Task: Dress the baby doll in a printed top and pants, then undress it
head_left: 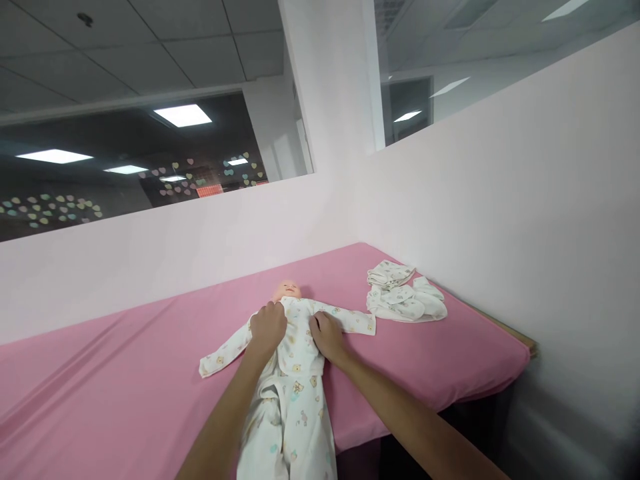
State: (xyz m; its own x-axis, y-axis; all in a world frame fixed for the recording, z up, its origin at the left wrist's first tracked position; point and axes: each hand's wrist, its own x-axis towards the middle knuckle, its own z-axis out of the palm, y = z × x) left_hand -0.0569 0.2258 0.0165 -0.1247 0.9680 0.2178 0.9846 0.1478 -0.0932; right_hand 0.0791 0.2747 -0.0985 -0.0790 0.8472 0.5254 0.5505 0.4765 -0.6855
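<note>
A baby doll [289, 289] lies on its back, its head toward the wall. It is dressed in a white long-sleeved baby shirt [299, 340] with small printed bears, the sleeves spread to both sides. White printed baby trousers [306, 427] cover the legs and run down toward me. My left hand [269, 327] is closed in a fist on the shirt at the left of the chest. At the opposite side of the chest, my right hand [327, 335] has its fingers curled on the shirt's side edge. The fingertips of both hands are partly hidden.
Pink sheeting [125, 373] covers the table, with creases at the left. Folded white printed baby clothes [405, 300] lie in a pile at the right, near the wall. White walls [480, 220] with windows above meet behind the table's far corner.
</note>
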